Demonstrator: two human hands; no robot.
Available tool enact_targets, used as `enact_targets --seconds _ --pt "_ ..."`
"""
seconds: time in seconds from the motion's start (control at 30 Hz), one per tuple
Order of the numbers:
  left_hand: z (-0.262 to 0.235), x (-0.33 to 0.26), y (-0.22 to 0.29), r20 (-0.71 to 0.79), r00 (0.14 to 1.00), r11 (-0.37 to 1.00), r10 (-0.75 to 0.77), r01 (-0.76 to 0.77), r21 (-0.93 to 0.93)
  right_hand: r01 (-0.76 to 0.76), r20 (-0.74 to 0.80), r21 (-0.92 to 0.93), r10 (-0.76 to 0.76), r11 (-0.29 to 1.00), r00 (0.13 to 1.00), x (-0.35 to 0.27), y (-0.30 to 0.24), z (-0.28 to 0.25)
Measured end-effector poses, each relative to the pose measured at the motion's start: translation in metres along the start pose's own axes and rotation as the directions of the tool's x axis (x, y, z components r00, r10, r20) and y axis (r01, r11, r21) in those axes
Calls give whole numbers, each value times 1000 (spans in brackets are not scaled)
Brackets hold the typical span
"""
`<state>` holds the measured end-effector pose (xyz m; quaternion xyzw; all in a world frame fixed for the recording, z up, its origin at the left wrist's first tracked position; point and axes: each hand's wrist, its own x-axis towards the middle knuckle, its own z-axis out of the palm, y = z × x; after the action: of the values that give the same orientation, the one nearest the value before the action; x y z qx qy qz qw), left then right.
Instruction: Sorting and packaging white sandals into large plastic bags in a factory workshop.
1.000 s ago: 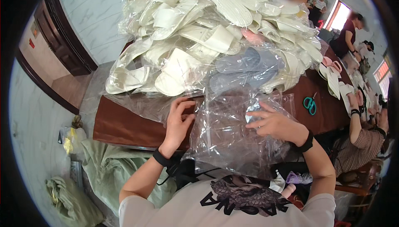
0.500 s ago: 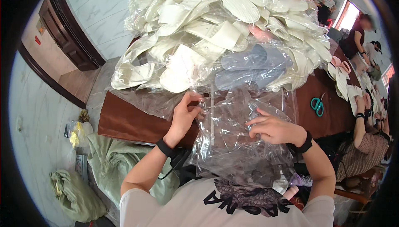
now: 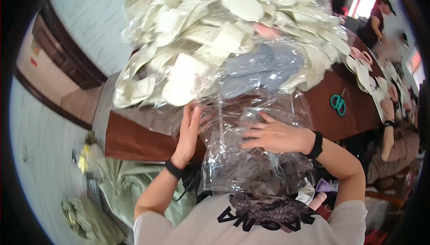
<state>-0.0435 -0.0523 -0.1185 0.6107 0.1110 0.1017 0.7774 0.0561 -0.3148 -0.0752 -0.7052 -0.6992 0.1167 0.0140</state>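
A stack of clear plastic bags [image 3: 251, 164] hangs over the near edge of a brown table [image 3: 134, 139], right in front of me. My left hand [image 3: 190, 126] grips the stack's upper left corner, fingers curled on the plastic. My right hand [image 3: 273, 135] lies flat on top of the bags with fingers spread. Just beyond my hands rises a big heap of white slippers in clear wrapping [image 3: 215, 39], with a grey-blue pair [image 3: 264, 65] among them.
Teal scissors [image 3: 338, 104] lie on the table to the right. Other people sit along the right side, one forearm [image 3: 388, 130] close by. Pale green sacks [image 3: 121, 186] sit on the floor at lower left, and a dark wooden door [image 3: 58, 52] stands at far left.
My left hand slid up to the bags' upper left corner and closed on it. My right hand shifted a little upward and flattened on the plastic. The view tilted closer to the heap.
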Motion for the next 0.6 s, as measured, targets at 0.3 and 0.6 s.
enact_targets --seconds 0.3,0.6 --pt "-21 -18 -18 79 982 766 173 -185 615 -1 -254 60 16 998 967 -10 21 12" --pt "-33 -16 -14 -1 995 908 97 -88 409 -593 -545 614 824 520 158 -152 23 29"
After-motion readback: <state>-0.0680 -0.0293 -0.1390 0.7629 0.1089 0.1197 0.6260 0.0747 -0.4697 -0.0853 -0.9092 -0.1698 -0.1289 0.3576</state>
